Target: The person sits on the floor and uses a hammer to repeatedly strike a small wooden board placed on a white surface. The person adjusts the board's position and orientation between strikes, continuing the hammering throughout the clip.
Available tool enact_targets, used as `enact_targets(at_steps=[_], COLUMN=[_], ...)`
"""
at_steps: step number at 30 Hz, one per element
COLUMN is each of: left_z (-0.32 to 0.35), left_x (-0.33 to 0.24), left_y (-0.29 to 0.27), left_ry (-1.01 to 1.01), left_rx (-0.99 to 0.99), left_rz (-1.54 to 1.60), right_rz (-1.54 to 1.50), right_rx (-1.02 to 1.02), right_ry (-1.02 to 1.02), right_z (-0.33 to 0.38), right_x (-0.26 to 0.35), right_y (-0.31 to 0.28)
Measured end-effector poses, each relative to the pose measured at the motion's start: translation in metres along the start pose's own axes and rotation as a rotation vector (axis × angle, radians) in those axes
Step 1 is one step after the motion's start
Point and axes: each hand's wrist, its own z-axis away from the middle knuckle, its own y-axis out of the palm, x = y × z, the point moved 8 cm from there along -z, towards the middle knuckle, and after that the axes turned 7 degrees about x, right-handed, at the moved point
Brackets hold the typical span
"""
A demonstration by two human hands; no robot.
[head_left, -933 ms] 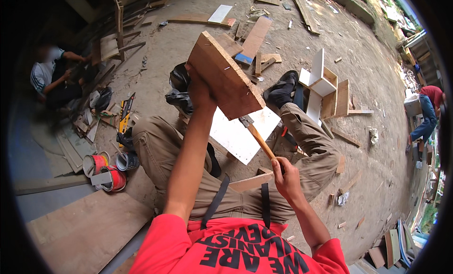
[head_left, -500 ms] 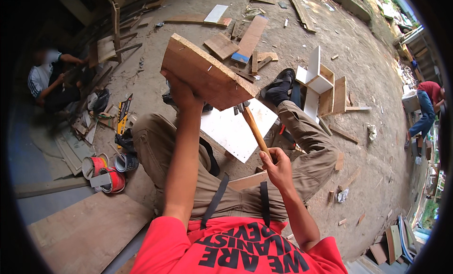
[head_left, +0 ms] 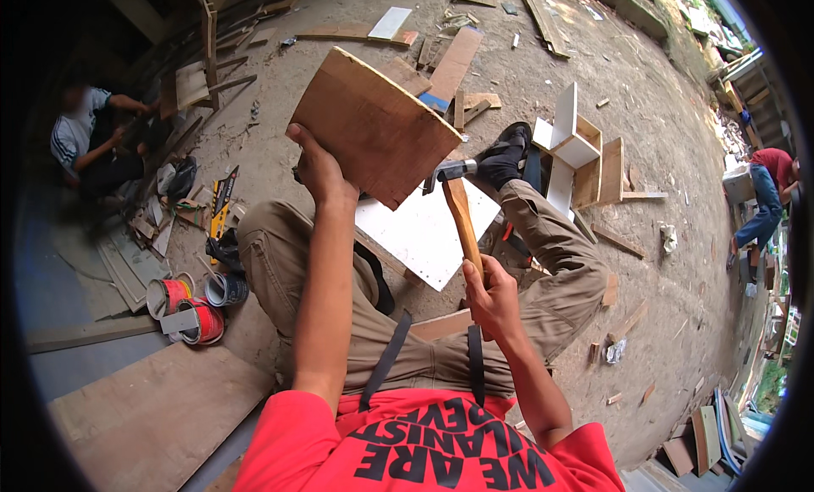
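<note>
So this person's sitting on the dirt floor [head_left: 644, 111] with a brown plywood board [head_left: 373, 126] held up in front of them, tilted, over a white panel [head_left: 424, 233] lying between their legs. Left hand [head_left: 318, 166] is wrapped around the board's lower left edge, fingers [head_left: 298, 136] closed tight on it. Right hand [head_left: 492, 293] has its fingers curled fully shut round the wooden handle of a hammer [head_left: 458, 200], with the metal head sitting right at the board's lower right edge, touching or just about.

Looks to me like they're mid-way through knocking at that edge. Next swing would want the board held steady and the head landing square on the edge, clear of the left hand.

Paint cans [head_left: 186, 301] sit off by the left knee, scrap wood everywhere.
</note>
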Motion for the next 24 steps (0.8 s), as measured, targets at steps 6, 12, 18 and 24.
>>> enact_targets(at_steps=[6,12,18,24], left_z=[-0.001,0.0,-0.006,-0.012], left_x=[0.015,0.012,0.025,0.037], left_y=[-0.015,-0.007,-0.012,-0.021], left_ry=[-0.053,-0.11,-0.127,-0.156], left_rx=[-0.132,-0.143,-0.094,-0.115], left_rz=[-0.082,-0.037,0.032,0.02], right_rz=[0.136,0.047,-0.056,-0.101], right_rx=[-0.111,0.047,-0.033,-0.018], right_ry=[-0.202,-0.115,-0.084,-0.122], right_z=[-0.009,0.005,-0.003,-0.007], right_x=[0.011,0.015,0.012,0.008], right_y=[-0.02,-0.021,-0.017,0.001])
